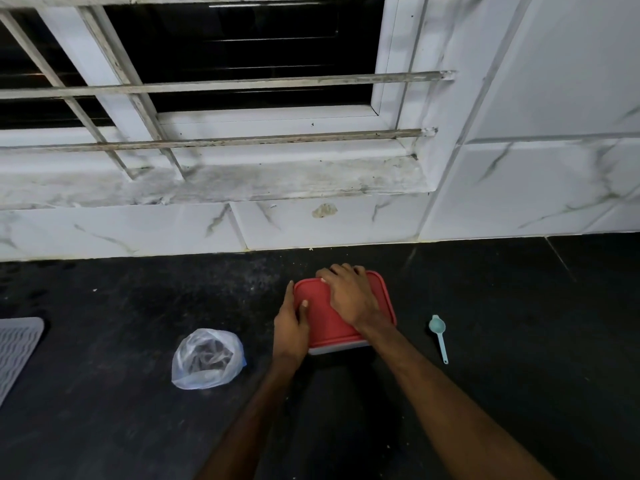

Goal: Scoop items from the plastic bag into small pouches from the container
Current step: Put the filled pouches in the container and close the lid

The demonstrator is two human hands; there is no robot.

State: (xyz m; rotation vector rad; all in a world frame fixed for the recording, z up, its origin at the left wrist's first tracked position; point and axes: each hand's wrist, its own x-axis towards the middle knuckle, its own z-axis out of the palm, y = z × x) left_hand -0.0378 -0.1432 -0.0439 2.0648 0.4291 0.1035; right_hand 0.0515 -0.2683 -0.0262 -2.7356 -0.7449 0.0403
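Observation:
A square container [322, 323] with a red lid stands on the black counter [502, 341], lid on. My left hand [291, 325] grips its left side, thumb resting on the lid. My right hand [349, 292] lies on top of the lid, fingers curled over the far edge. A clear plastic bag [207, 359] holding dark items sits on the counter to the left of the container. A small light-blue scoop [439, 336] lies to the right of the container, bowl pointing away from me. The pouches are hidden inside the container.
A white ribbed mat [17, 351] pokes in at the left edge. A white marble-tiled wall [519, 188] and a barred window with a dusty sill [221, 181] stand behind the counter.

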